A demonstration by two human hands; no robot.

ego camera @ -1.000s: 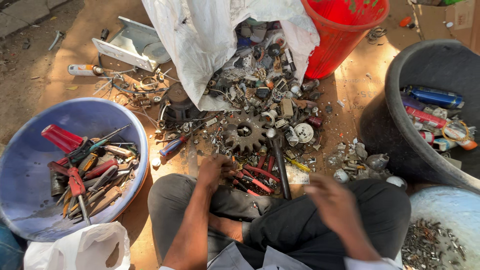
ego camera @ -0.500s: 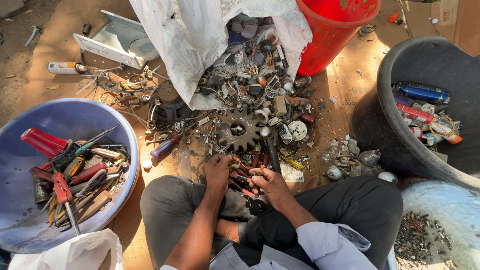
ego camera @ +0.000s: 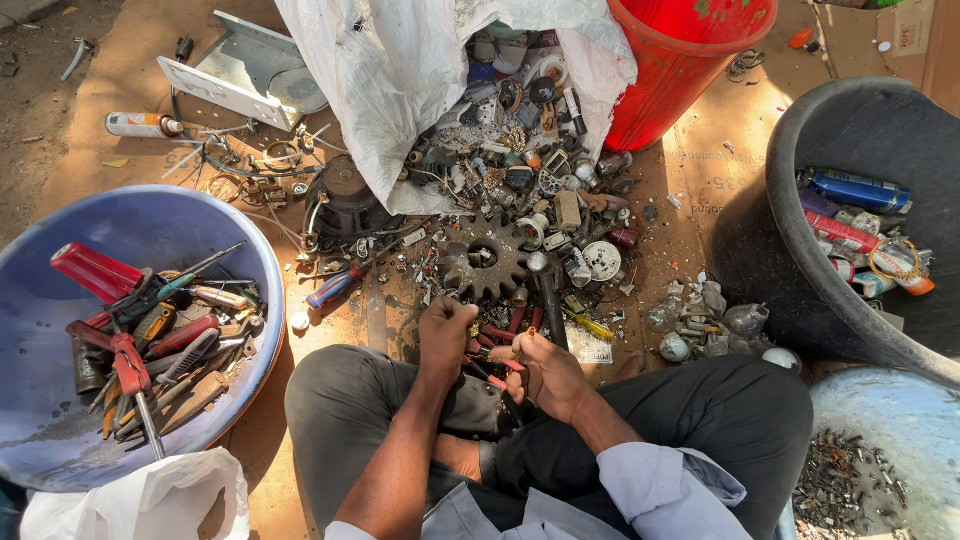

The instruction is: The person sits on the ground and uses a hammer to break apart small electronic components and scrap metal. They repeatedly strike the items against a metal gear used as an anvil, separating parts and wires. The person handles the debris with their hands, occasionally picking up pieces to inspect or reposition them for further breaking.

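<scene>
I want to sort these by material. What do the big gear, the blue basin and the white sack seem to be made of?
The big gear looks like steel or iron: dull brown-grey, rusty, thick teeth. The blue basin seems to be plastic: even colour, smooth moulded rim, dusty scuffs. The white sack looks like woven plastic fabric: thin, crinkled and slightly shiny, though the weave is hard to see.

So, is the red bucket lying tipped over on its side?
No, the red bucket stands upright behind the scrap pile, beside the white sack, with its rim facing up.
</scene>
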